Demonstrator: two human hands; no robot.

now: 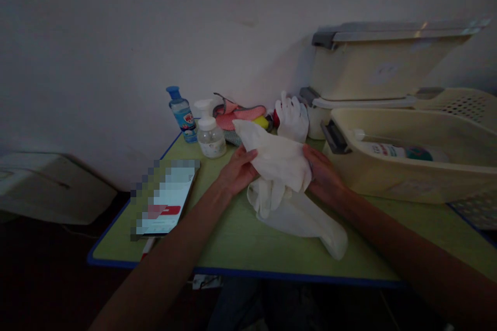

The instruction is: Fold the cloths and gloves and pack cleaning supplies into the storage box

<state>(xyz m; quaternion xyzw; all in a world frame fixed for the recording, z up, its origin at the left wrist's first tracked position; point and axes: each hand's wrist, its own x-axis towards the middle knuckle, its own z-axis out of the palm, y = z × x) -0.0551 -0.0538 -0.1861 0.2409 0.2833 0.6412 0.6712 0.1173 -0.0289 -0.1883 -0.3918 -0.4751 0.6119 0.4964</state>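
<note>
Both hands hold up a limp white glove over the table. My left hand pinches its left edge, thumb on top. My right hand grips the right edge, its fingers partly hidden behind the material. Thin finger parts of the glove dangle below the hands. Under them a long, thin whitish piece lies on the tabletop, perhaps a second glove; I cannot tell whether it is joined to the held one.
On the green table stand a blue bottle and a clear pump bottle. Pink textiles and another white glove are behind. A phone lies left; an open beige bin holding a bottle stands right.
</note>
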